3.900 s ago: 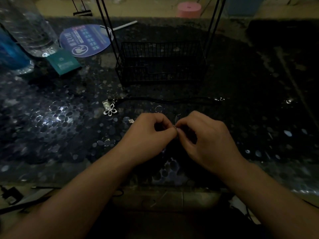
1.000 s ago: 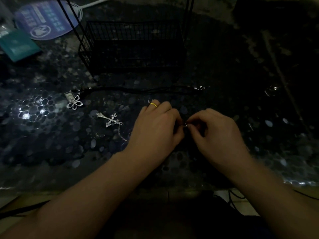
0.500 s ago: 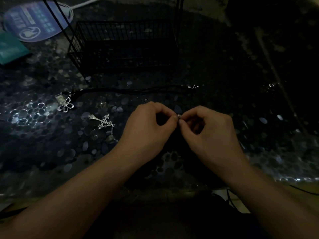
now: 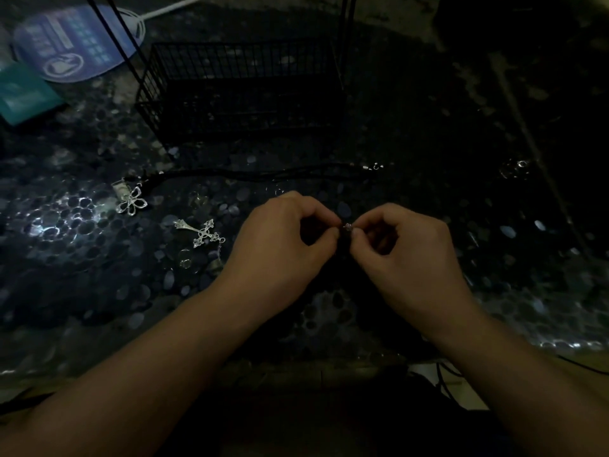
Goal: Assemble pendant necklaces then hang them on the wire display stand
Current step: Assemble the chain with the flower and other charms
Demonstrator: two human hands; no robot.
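I have both hands meeting over the near middle of the dark sequinned tabletop (image 4: 66, 225): my left hand (image 4: 283, 239) and right hand (image 4: 408, 255) each pinch, thumb against forefinger, a tiny shiny fitting (image 4: 347, 226) between the fingertips, the other fingers curled in. It is too small and too dimly lit for me to say whether it is a jump ring or a clasp. The cross pendant (image 4: 201, 233) lies loose on the table just left of my left hand, the flower pendant (image 4: 131, 201) farther left, already on the black cord (image 4: 263, 173) that runs rightward in front of the wire display stand (image 4: 240, 90). My worry is the grip: the fitting is so small that a slight twist or a slackened pinch could let it spring out and vanish among the glittering sequins, where in this light I would hardly find it. A sweep of my left wrist could also knock the cross. Compared with a second ago, my hands have parted a little and the fitting now shows between the fingertips; the pendants have not moved on the table.
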